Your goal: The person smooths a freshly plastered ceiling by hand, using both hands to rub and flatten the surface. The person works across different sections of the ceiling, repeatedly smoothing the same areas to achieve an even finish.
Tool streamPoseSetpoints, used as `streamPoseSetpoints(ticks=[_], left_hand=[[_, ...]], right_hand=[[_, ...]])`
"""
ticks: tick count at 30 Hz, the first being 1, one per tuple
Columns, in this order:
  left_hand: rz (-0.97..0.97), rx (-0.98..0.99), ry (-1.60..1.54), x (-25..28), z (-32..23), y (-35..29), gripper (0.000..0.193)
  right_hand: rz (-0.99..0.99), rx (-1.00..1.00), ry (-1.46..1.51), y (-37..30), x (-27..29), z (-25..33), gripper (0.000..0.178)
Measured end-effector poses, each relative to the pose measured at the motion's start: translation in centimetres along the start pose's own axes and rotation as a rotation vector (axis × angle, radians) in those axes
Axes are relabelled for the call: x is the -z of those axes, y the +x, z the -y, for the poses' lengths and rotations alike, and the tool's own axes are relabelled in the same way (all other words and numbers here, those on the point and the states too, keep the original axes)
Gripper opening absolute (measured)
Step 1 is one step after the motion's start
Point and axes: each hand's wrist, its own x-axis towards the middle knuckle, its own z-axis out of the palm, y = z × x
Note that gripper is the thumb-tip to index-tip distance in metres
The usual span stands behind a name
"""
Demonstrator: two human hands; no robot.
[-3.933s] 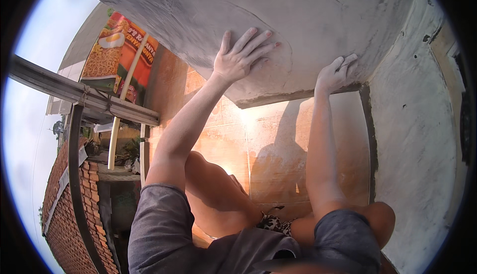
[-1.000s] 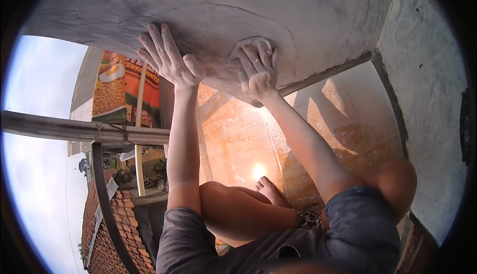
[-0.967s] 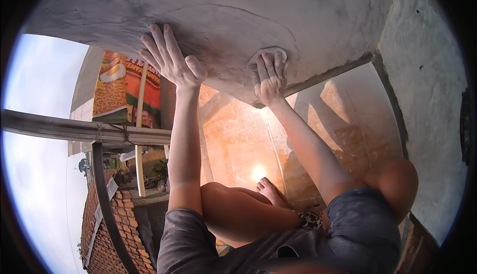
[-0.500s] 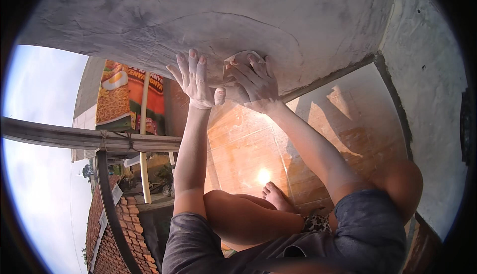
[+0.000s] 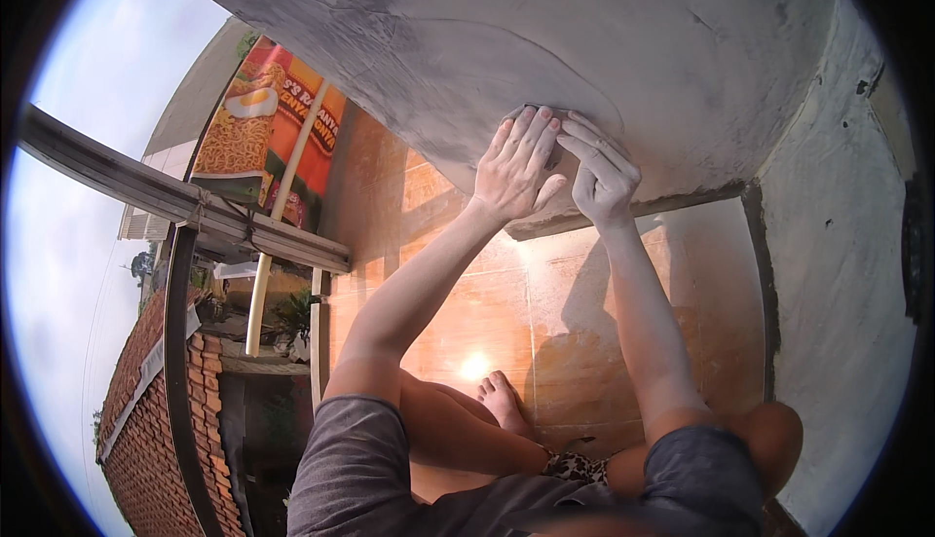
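Both hands are up on the grey plastered slab [image 5: 438, 40], which fills the top of the frame from upper left over to the right. The left hand [image 5: 516, 169] is pretty much flat with its back to the camera, fingers straight and close together pointing up, thumb sticking out toward the other hand. The right hand [image 5: 604, 172] is right beside it, just right of centre, fingers bunched and slanting to the upper left so the tips end up next to the left fingertips. Something dark peeks out between the two, but can't tell if it's a thing being held or just shadow, so no idea whether that right hand has a grip on anything. Both are coated in pale dust, and there's a curved line in the plaster just above them.

Below that it's orange floor tiles [image 5: 429, 274] with a bright sun glare, a bare foot [image 5: 502, 401] near it around lower centre, and a shadow falling across the tiles. Dark grey sleeve [image 5: 355, 449] at the bottom. Another grey wall [image 5: 828, 245] runs down the right side. Over on the left you get a metal beam [image 5: 117, 167], a colourful food banner [image 5: 251, 128] with a pale pole [image 5: 258, 303] in front, and a tiled roof [image 5: 146, 430] in the lower left.
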Motion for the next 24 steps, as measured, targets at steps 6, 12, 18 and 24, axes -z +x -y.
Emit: streamPoseSetpoints(ticks=[6,12,18,24], left_hand=[[-0.124,0.041,0.338,3.7,1.2,5.8,0.081],[-0.623,0.439,0.325,5.1,5.8,11.1,0.097],[-0.131,-0.148,0.498,0.9,-1.1,4.5,0.071],[-0.723,0.401,0.293,4.2,6.7,10.1,0.074]], right_hand=[[-0.413,-0.127,-0.315,6.1,7.5,-4.6,0.049],[-0.432,-0.26,-0.504,9.0,8.2,-8.0,0.058],[-0.407,-0.193,-0.61,7.8,6.3,-9.8,0.059],[-0.39,-0.197,-0.685,7.5,6.4,-9.5,0.061]])
